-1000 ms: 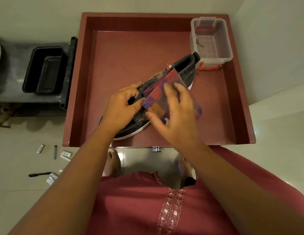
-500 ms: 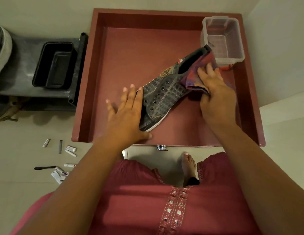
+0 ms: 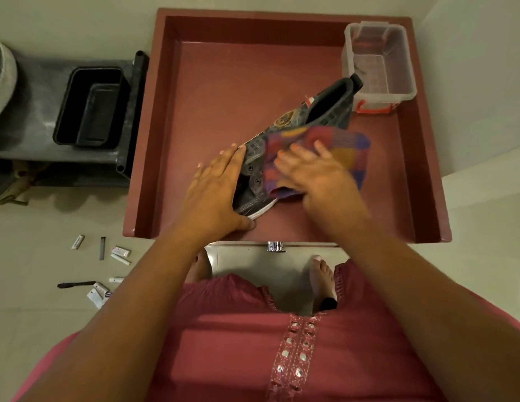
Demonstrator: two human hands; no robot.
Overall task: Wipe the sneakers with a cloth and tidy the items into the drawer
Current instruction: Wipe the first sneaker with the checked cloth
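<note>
A: Where's the sneaker (image 3: 285, 146)?
B: Lying in the red drawer (image 3: 427, 158), roughly mid-drawer, toe toward the person, heel up against the clear bin (image 3: 380, 62) in the drawer's far right corner.
A: Hands?
B: Left hand (image 3: 215, 187) lies flat on the toe end, fingers straight and together, pinning it. Right hand (image 3: 314, 172) presses the plaid cloth (image 3: 343, 146) onto the sneaker's right side, fingers spread and fairly straight, no pinch. That hand is blurred, so my guess is mid-stroke.
A: Progress?
B: Looks like wiping only. Nothing tidied that I can see: small items (image 3: 108, 265) lie scattered on the floor left of the drawer, with a black tub (image 3: 90, 108) on the grey shelf beside it. A second sneaker (image 3: 3, 82) is possibly at the far left edge, too cropped to say.
A: Risks?
B: Sneaker lies on its side, held only by a flat palm; a hard stroke could slide or roll it. The heel could knock the bin, which looks light. The cloth is under the palm, not gripped, so it may bunch or slip off. Loose items on the floor sit near bare feet.
</note>
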